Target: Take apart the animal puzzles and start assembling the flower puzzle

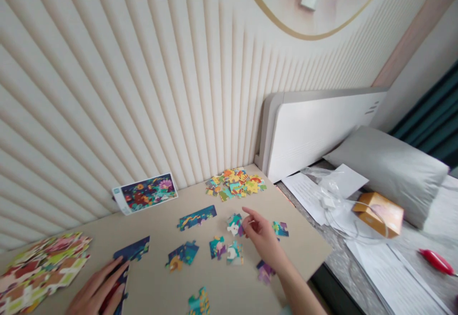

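My left hand [102, 288] lies with fingers stretched out over a joined strip of dark blue jigsaw puzzle [133, 249], covering part of it. On the right, my right hand [261, 234] points its index finger forward, with the thumb and other fingers curled at the edge of a teal and white puzzle piece [234, 225], which looks slightly blurred and pinched. Close by lie a teal piece with white [234, 253], a teal and purple piece [217, 247], a purple piece [265, 272] and another piece [280, 228] past the wrist.
Joined blue pieces [196, 217], a blue and orange cluster [182, 255] and a teal piece [199, 301] lie mid-table [153, 286]. Piles of yellow [238, 183] and green-pink pieces [46, 269] flank them. A picture card [146, 194] leans on the wall. Right is a bed with an orange box [378, 215].
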A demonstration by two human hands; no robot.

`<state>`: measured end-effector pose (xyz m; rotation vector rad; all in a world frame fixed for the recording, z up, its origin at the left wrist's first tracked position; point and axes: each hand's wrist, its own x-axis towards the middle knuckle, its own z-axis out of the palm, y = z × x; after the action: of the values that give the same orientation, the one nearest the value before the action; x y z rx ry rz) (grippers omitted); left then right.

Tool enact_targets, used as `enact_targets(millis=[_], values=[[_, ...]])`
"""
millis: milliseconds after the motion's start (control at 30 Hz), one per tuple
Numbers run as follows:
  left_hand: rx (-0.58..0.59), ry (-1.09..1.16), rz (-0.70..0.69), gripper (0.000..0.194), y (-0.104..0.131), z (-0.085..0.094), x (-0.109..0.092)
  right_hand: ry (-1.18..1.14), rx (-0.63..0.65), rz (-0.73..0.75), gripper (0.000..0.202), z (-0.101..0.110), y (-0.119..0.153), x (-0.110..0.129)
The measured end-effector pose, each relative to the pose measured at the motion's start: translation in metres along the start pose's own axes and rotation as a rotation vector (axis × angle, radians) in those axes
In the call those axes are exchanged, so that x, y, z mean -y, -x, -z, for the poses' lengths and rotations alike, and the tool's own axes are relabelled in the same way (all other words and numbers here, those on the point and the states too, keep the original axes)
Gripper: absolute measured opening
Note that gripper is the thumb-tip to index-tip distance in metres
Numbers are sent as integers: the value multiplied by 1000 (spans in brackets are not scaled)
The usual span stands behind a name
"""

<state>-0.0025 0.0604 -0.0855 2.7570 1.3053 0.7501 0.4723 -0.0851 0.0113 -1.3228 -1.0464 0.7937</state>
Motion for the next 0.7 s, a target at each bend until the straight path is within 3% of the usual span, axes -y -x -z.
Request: enact_targets(millis=[267, 467, 700], values=[[56, 17, 7, 52, -1, 5, -9, -78, -35, -47, 41, -42, -1, 18], [72, 4, -11, 48, -2, 12, -15, -115, 23, -88, 34, -72, 1, 35], [69, 2, -11, 45, -6, 23, -26, -149, 109, -97, 35, -118, -10, 22]])
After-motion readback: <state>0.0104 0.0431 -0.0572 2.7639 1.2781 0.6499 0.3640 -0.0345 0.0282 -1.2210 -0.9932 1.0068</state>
